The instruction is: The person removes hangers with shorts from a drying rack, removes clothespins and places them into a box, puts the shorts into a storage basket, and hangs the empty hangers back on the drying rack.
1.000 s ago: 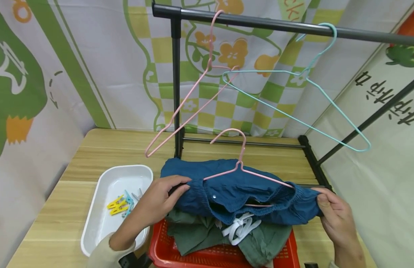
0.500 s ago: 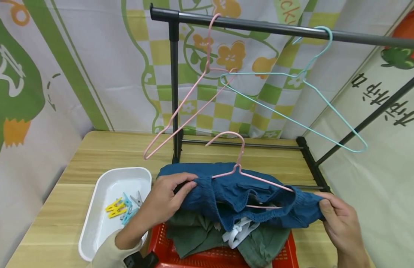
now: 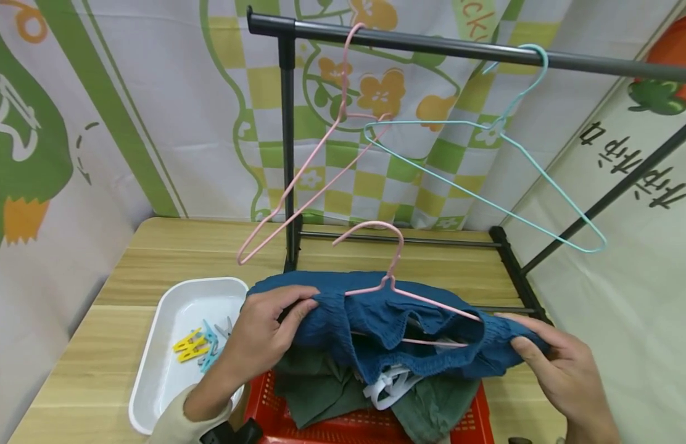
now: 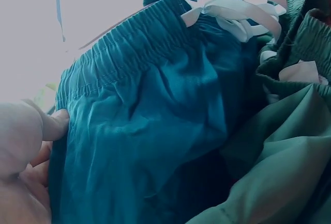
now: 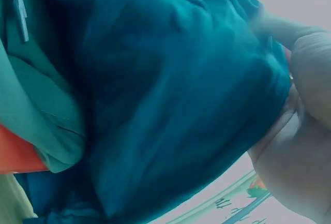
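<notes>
Blue shorts (image 3: 371, 364) with an elastic waistband and a white drawstring (image 3: 390, 385) are stretched between both hands. A pink hanger (image 3: 395, 253) sits inside the waistband, its hook and shoulders sticking out above the cloth. My left hand (image 3: 268, 333) pinches the waistband's left end between thumb and fingers; the left wrist view shows the thumb on the gathered cloth (image 4: 129, 110). At the other end my right hand (image 3: 565, 364) grips the shorts' right side, thumb in front and fingers behind. Both ends of the hanger are hidden in the cloth.
Dark green clothes (image 3: 321, 394) lie in a red basket (image 3: 260, 394) under the shorts. A white tray (image 3: 154, 364) with yellow and blue clothespins (image 3: 190, 345) stands left. On a black rack (image 3: 432, 46) hang another pink hanger (image 3: 321, 148) and a light blue hanger (image 3: 459, 179).
The right hand has slid inward along the shorts' right side. The shorts and hanger have shifted slightly left, and the waistband's opening shows more of the hanger's lower bar.
</notes>
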Available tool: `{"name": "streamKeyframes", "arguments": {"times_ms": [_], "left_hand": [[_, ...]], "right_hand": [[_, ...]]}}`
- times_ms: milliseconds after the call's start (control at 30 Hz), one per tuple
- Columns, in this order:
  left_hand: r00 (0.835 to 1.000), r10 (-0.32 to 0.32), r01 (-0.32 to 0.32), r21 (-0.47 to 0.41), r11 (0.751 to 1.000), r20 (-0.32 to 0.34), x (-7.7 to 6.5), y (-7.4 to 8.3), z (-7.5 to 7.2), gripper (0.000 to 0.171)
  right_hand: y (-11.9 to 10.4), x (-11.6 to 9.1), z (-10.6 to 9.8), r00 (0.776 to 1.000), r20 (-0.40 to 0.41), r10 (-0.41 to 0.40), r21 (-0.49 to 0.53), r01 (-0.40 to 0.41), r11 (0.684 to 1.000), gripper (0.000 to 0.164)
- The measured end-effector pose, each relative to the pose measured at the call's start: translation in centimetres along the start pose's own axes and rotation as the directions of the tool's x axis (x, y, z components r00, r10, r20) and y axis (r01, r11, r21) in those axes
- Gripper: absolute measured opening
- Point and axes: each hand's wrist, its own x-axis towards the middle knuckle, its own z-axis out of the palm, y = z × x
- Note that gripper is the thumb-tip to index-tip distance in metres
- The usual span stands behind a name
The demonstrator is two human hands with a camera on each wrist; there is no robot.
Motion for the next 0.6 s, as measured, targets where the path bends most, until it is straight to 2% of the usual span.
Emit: {"name": "streamKeyframes", "arguments": {"times_ms": [167,267,367,500,600], "left_hand": [[1.000,0.024,-0.024,0.021,0.999,-0.007,0.0,0.1,-0.4,0.021],[0.999,0.030,-0.029,0.029,0.999,-0.014,0.0,0.1,-0.7,0.022],[0.999,0.033,-0.033,0.023,0.999,-0.026,-0.1,-0.1,-1.0,0.023],[0.999,0.029,-0.029,-0.001,1.000,-0.044,-0.3,-0.4,-1.5,0.026],[0.998,0.016,-0.017,-0.014,1.000,-0.056,-0.5,-0.7,-1.7,0.026]], "right_hand": [[0.0,0.4,0.2,0.995,0.060,-0.073,-0.063,0.077,0.995,0.026],[0.1,0.5,0.3,0.991,0.075,-0.110,-0.001,0.110,0.994,0.024],[0.3,0.3,0.3,0.992,0.054,-0.112,-0.015,0.113,0.993,0.023],[0.8,-0.1,0.0,0.996,-0.014,-0.087,-0.059,0.086,0.995,0.022],[1.5,-0.4,-0.3,0.995,-0.070,-0.078,0.008,0.078,0.997,0.020]]}}
